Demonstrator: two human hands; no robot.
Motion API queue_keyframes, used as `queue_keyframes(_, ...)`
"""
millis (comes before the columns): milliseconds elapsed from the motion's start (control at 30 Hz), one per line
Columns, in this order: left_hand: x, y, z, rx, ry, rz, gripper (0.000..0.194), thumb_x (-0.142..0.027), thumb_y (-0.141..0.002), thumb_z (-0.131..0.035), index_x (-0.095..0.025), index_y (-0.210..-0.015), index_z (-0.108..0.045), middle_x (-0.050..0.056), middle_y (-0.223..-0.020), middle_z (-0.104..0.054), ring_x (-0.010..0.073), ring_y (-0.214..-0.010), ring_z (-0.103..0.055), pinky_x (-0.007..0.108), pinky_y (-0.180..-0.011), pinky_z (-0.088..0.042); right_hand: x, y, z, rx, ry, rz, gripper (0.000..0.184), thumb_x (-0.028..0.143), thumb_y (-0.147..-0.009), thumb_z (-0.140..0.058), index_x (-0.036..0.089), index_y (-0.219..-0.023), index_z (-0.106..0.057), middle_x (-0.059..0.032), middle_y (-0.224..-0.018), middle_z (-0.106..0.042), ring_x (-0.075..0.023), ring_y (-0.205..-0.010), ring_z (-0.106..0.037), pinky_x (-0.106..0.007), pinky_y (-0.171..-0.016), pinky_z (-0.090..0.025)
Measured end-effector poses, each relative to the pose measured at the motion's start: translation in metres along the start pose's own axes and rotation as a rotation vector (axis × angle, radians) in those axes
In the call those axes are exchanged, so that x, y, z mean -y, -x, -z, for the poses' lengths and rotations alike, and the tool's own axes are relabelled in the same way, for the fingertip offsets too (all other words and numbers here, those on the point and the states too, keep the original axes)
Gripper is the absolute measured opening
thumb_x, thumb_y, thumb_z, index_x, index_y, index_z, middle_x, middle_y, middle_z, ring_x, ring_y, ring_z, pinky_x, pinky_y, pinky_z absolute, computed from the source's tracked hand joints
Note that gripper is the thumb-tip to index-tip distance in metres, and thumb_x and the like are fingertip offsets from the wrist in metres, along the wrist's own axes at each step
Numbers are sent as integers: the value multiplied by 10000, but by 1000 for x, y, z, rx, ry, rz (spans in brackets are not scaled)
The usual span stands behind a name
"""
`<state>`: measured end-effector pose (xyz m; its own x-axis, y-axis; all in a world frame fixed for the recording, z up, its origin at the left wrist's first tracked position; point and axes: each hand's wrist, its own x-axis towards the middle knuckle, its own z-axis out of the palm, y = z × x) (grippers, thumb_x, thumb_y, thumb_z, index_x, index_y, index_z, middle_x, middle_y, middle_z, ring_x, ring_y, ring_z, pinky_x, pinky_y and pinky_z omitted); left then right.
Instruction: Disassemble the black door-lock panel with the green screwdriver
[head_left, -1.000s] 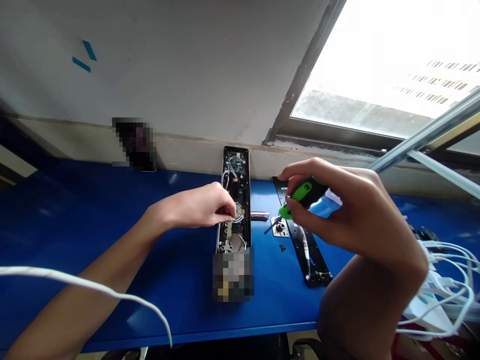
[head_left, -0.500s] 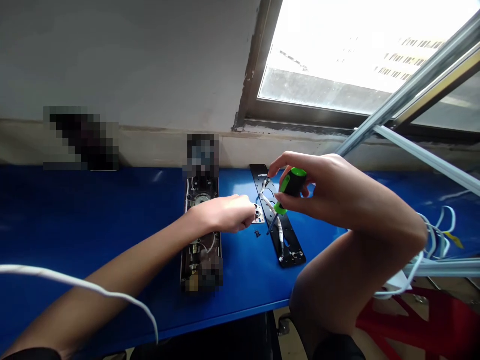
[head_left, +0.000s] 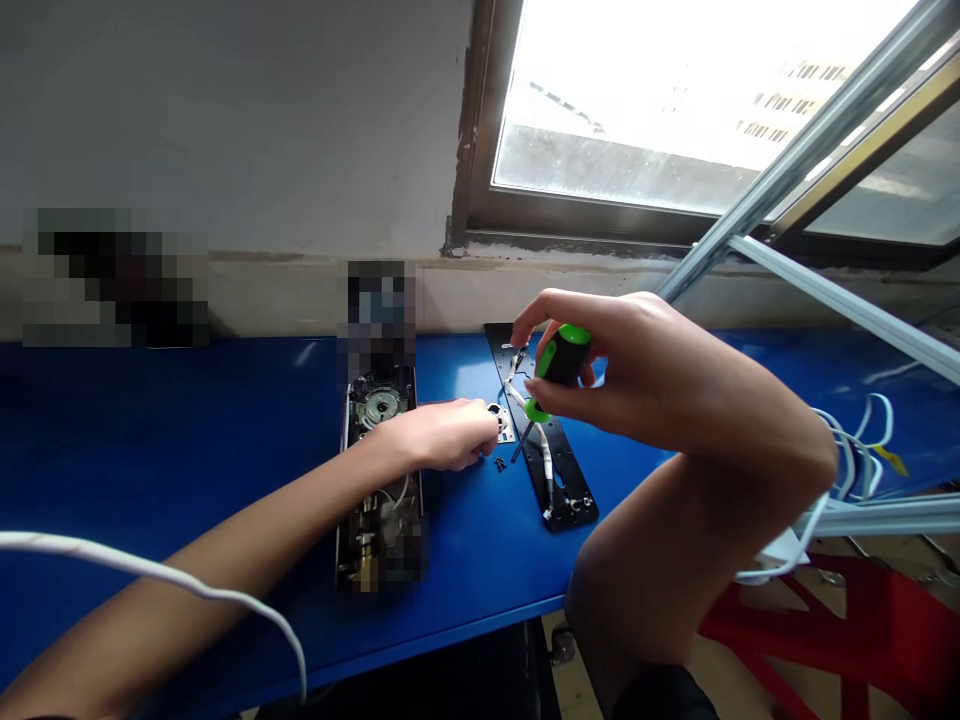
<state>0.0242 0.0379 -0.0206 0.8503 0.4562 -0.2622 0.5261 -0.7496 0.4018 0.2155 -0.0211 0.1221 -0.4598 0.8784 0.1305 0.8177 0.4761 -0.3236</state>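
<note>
A: ok so what's lying around, going left to right?

B: far left, some dark pixelated thing is leaning near the wall, can't tell what. A white cable [head_left: 150,571] is curving over the left forearm, and that forearm is stretching across a long black case [head_left: 346,420] on the blue surface [head_left: 225,420]. A round metal disc [head_left: 381,406] is showing inside it; both ends are blurring out.

A: and the left hand [head_left: 454,435]?

B: it's hanging just right of the case, fingers curling down at the left edge of a small board [head_left: 507,425]. Fingertips are hiding, so I can't tell if they're pinching it or not. The board's lying on the surface between the case and a black plate, with a few tiny dark screws [head_left: 500,465] sitting just below it.

A: that plate [head_left: 574,490]?

B: lying slanted, a white-wrapped wire [head_left: 546,455] running along it. Above it the right hand [head_left: 555,362] is gripping a green-and-black screwdriver [head_left: 564,358], thumb and fingers closing round the handle, shaft pointing down and left near the screws.

A: far right?

B: white cables [head_left: 866,450] are bunching up behind that elbow, and a red stool [head_left: 862,625] is standing below.
</note>
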Motion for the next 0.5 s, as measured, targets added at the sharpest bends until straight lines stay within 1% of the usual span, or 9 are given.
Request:
queue_keyframes(100, 0, 21, 13, -64, 12, -31, 128, -91, -830, -657, -204, -854, -712, 37, -894, -694, 186, -813, -616, 280, -674, -405, 3, -1, 0, -16, -22, 73, 318, 218, -819, -715, 222, -1135, -685, -9, -920, -776, -159, -745, -699, -290, -641, -518)
queue_keyframes(200, 8, 54, 32, -174, 80, -65, 152, -122, -912, -627, -200, -955, -751, 39, -921, -736, 170, -806, -656, 270, -712, -447, 8, -2, 0, -40, -49, 146, 323, 178, -833, -699, 223, -1151, -682, -6, -965, -785, -159, -776, -720, -301, -691, -542)
queue_keyframes(300, 26, 92, 46, -259, 114, 13, 163, -204, -952, -623, -218, -984, -782, 22, -929, -759, 151, -783, -675, 248, -692, -467, 19, -5, -3, -89, -130, 213, 256, 177, -854, -712, 217, -1104, -680, -8, -1017, -780, -169, -838, -737, -314, -735, -569)
queue_keyframes(367, 41, 114, 50, -305, 99, 49, 178, -269, -958, -630, -247, -1020, -795, 9, -958, -775, 152, -819, -694, 234, -708, -481, 30, -9, -7, -148, -214, 259, 255, 194, -862, -735, 208, -1110, -677, -12, -1031, -765, -181, -880, -735, -332, -753, -582)
queue_keyframes(433, 54, 131, 51, -316, 96, 104, 202, -326, -951, -642, -258, -1060, -798, 8, -983, -783, 161, -852, -704, 229, -723, -490, 42, -16, -14, -208, -273, 272, 279, 210, -880, -740, 205, -1149, -664, -15, -1021, -754, -188, -893, -728, -352, -760, -591)
queue_keyframes(500, 61, 143, 51, -259, 122, 152, 223, -335, -939, -645, -259, -1083, -796, 5, -980, -784, 162, -847, -704, 223, -721, -493, 55, -23, -23, -255, -278, 249, 259, 215, -909, -721, 216, -1158, -649, -18, -1005, -758, -186, -885, -722, -358, -768, -597)
